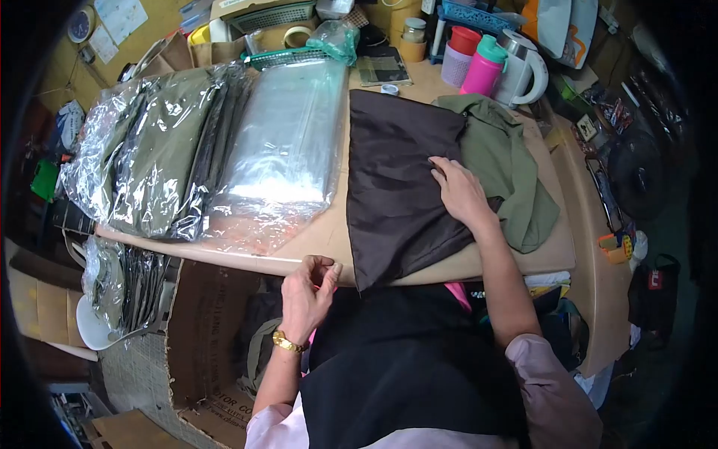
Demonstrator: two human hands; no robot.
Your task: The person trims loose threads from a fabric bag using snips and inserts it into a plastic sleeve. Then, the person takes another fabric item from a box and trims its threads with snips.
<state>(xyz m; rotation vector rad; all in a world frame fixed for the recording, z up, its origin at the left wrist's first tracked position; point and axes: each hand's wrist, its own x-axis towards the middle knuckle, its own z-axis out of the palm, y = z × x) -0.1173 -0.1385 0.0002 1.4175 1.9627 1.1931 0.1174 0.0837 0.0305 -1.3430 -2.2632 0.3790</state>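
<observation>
A dark brown folded cloth (404, 172) lies flat on the table, its near corner hanging over the front edge. My right hand (460, 193) rests on its right part with fingers stretched out over the fabric. An olive green garment (512, 172) sticks out from under the cloth on the right. At the table's front edge, left of the cloth's corner, is my left hand (308, 292). Its fingers are curled in towards the thumb, and I cannot make out anything between them. A gold watch (289, 342) is on that wrist.
Clear plastic bags (284, 142) lie stacked left of the cloth. Beyond them are bagged olive garments (168, 142). A pink bottle (485, 67) and a kettle (521, 71) stand at the back right. Below the table's left side is an open cardboard box (202, 344).
</observation>
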